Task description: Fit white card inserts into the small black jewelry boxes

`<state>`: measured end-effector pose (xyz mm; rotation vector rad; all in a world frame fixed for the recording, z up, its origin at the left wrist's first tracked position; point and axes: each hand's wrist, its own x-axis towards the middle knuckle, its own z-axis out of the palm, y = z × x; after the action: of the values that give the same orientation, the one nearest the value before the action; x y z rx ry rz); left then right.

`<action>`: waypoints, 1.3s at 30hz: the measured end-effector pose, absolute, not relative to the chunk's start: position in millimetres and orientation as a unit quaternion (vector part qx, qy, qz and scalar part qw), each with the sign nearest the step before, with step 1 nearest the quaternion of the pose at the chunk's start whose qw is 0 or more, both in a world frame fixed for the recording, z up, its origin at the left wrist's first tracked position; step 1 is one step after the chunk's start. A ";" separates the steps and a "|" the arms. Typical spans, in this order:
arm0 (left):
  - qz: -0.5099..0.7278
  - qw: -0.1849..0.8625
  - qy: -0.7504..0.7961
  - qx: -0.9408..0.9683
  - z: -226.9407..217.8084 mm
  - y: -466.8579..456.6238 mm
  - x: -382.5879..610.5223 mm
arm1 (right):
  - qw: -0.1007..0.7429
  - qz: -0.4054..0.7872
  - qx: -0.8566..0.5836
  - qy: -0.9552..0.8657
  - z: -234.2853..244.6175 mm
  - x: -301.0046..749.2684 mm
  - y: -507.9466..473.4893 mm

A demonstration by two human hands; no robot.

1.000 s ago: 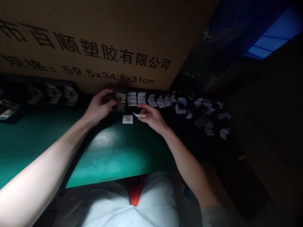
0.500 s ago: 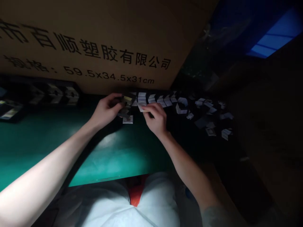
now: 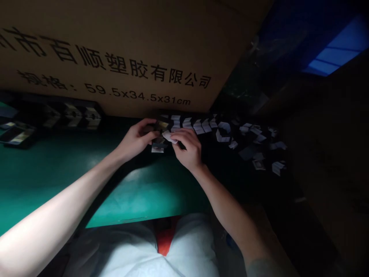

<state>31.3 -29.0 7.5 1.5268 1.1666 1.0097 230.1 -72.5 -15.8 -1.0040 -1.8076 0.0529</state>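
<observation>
My left hand [image 3: 135,140] pinches a small dark packet with a pale label [image 3: 159,132] in its fingertips. My right hand [image 3: 186,148] is close beside it, its fingers on a folded white paper card [image 3: 168,136] that touches the packet. Below the hands lies a small white card [image 3: 157,149], partly hidden. A row of similar folded white cards [image 3: 196,125] runs to the right along the dark surface, with looser ones scattered further right [image 3: 256,144].
A large cardboard box [image 3: 106,65] with printed Chinese text and dimensions stands behind the work. A green mat [image 3: 147,192] lies under my arms. A black tray [image 3: 72,117] holding small items sits at the left. My white top shows below.
My hands have come together over the cards. The right hand has moved left, bringing the white card against the dark packet in my left fingers. The view has tilted slightly.
</observation>
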 end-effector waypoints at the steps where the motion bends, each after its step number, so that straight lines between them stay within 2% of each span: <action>1: 0.408 0.472 0.473 0.622 7.5 -29.1 31.4 | 0.508 0.014 -0.420 -0.752 -15.5 229.5 -72.6; 6: 0.404 0.501 0.462 0.611 6.6 -29.0 31.2 | 0.532 -0.024 -0.402 -0.745 -16.8 229.4 -71.3; 12: 0.389 0.549 0.440 0.595 2.5 -28.3 30.2 | 0.494 0.013 -0.434 -0.753 -22.5 228.5 -69.0; 20: 0.374 0.572 0.440 0.583 6.2 -30.6 33.3 | 0.485 0.054 -0.427 -0.761 -23.5 227.8 -70.0; 28: 0.357 0.619 0.413 0.564 4.7 -31.2 34.3 | 0.479 0.034 -0.452 -0.752 -22.9 228.7 -72.5; 33: 0.353 0.630 0.406 0.560 5.7 -32.7 35.7 | 0.474 0.098 -0.460 -0.744 -25.7 228.0 -70.7; 39: 0.394 0.591 0.444 0.547 0.6 -28.5 34.7 | 0.519 0.167 -0.447 -0.709 -16.5 222.2 -74.6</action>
<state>34.7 -28.5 0.6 1.2722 1.0326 0.9175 222.2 -74.6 -16.5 -1.0726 -1.7014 0.4014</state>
